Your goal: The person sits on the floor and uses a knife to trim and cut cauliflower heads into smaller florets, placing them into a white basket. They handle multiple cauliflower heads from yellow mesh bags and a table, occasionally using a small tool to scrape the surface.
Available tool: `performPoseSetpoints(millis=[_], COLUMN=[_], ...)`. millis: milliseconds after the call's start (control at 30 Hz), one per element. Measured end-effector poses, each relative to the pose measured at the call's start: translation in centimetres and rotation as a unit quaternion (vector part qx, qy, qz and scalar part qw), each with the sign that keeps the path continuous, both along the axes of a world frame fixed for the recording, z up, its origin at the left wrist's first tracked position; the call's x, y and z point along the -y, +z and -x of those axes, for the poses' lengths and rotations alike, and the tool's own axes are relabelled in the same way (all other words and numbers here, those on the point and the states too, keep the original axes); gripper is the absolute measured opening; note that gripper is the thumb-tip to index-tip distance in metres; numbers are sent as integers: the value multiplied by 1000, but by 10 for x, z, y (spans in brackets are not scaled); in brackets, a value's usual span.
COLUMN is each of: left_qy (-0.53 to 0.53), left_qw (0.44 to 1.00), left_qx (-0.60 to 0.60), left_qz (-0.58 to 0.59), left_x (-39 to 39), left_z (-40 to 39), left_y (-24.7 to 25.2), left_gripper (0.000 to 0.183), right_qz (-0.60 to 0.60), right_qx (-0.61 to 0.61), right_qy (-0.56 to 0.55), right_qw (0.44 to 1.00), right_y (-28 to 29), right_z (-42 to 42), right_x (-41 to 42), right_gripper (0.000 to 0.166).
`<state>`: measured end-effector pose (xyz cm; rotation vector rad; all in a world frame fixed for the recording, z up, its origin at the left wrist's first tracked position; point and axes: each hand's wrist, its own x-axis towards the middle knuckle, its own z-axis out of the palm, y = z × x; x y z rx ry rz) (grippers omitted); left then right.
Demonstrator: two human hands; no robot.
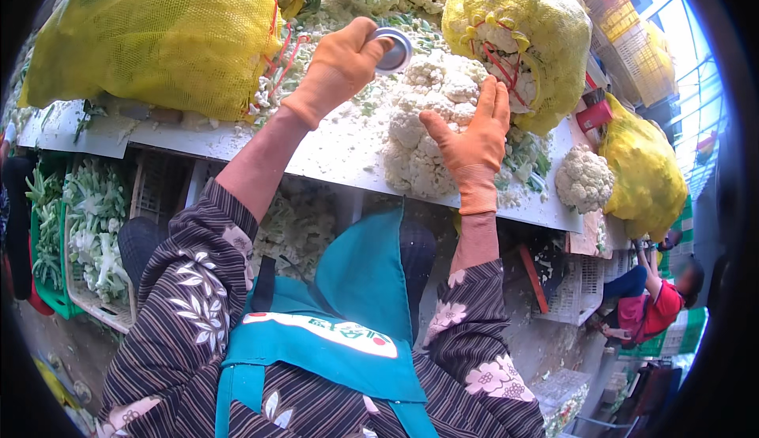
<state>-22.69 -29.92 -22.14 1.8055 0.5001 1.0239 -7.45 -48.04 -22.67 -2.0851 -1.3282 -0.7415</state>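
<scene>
My left hand (341,64), in an orange knit-cuffed glove, is closed around a round metal tool (391,51) above the table. The tool's handle is hidden in my fist. My right hand (474,135), gloved the same way, has its fingers spread against white cauliflower heads (415,147) at the table's near edge. Its fingertips lie close to a yellow mesh bag (551,41) filled with cauliflower and tied with red string. Between my hands the white tabletop (350,141) is strewn with cauliflower crumbs.
A large yellow mesh bag (160,35) lies at left. Crates of cut stems (98,230) stand below it. One cauliflower (586,178) sits at right beside another yellow bag (643,165) and a red container (594,116). A person in red (658,313) is farther right.
</scene>
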Motion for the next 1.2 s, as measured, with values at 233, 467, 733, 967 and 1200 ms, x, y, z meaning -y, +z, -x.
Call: performPoseSetpoints(millis=[233, 467, 733, 967, 1200], left_qy=[124, -89, -103, -24, -22], left_qw=[991, 977, 976, 979, 965], left_qx=[-29, -56, -94, -27, -85], left_qz=[-49, 188, 167, 200, 247], left_x=[-32, -20, -23, 15, 0], left_z=[-28, -10, -6, 41, 35], left_y=[11, -51, -33, -56, -62], left_gripper=[18, 24, 31, 20, 22], right_qz=[-24, -1, 9, -34, -9], right_qx=[14, -38, -70, -183, 33], right_qy=[59, 167, 239, 137, -59], right_qw=[998, 985, 968, 973, 998], right_y=[-8, -2, -5, 13, 7], right_z=[-14, -57, -79, -65, -18], right_x=[2, 14, 5, 1, -42], right_gripper=[107, 105, 103, 72, 98])
